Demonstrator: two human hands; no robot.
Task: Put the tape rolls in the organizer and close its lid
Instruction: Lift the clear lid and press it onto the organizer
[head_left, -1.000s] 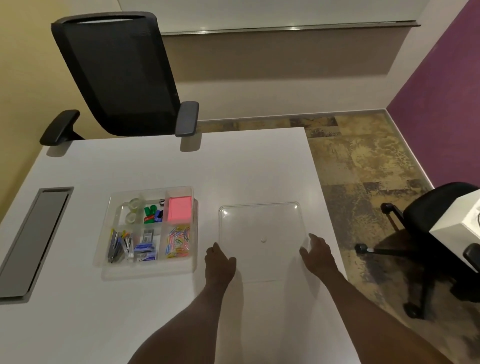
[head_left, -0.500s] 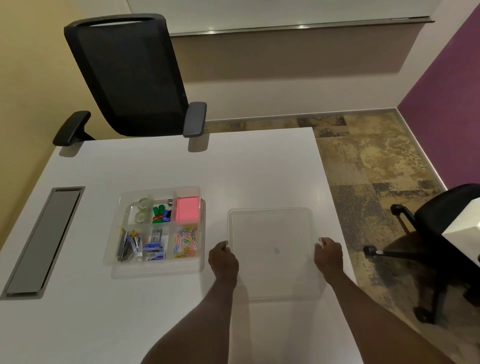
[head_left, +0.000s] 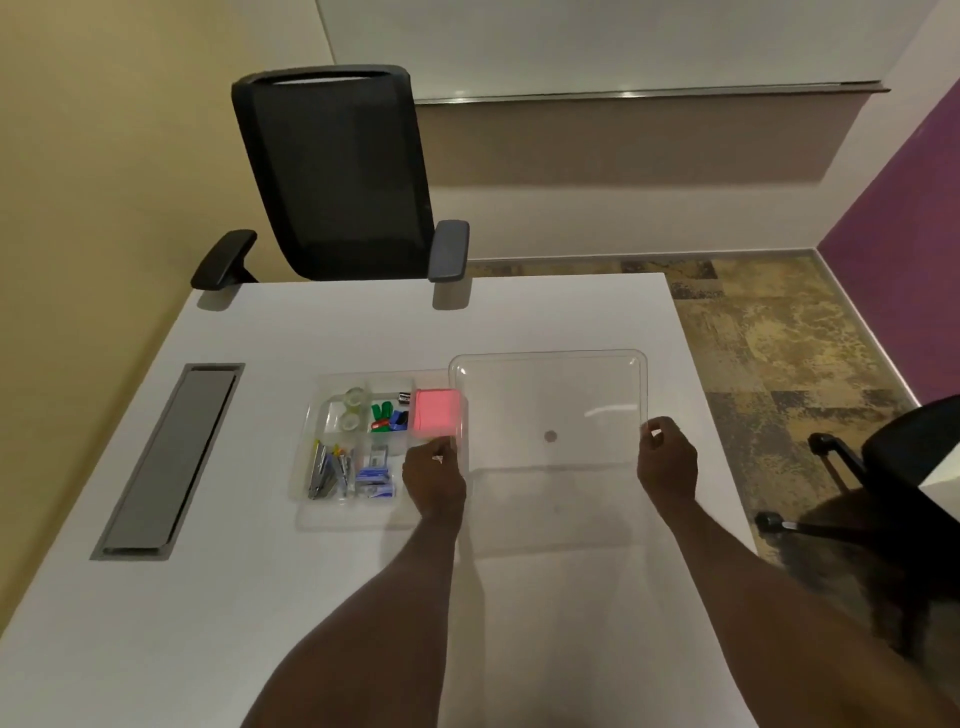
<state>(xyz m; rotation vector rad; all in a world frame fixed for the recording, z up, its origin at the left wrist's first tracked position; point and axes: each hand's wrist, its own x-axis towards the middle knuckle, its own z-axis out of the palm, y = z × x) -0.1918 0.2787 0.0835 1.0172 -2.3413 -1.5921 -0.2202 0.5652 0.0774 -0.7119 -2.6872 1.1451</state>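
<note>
Since the earlier frame the clear lid (head_left: 550, 410) is lifted off the white table (head_left: 218, 623) and shifted left; its left edge is now seen overlapping the right side of the organizer (head_left: 353, 514). The lid is gripped at its left edge by the left hand (head_left: 434, 475) and at its right edge by the right hand (head_left: 667, 460), fingers pinched closed on the rim. It is held above the table, tilted, with its shadow cast on the near tabletop.

Two clear tape rolls (head_left: 353, 408) are seen in the far-left compartment of the organizer. A pink note pad (head_left: 436, 413) is held in the far-right compartment, partly viewed through the lid. Green and blue small items (head_left: 387, 415) are noted between them; staplers (head_left: 327, 470) near-left.

A grey cable hatch (head_left: 171, 457) is set into the table at left. A black chair (head_left: 337, 176) is placed at the far edge.
</note>
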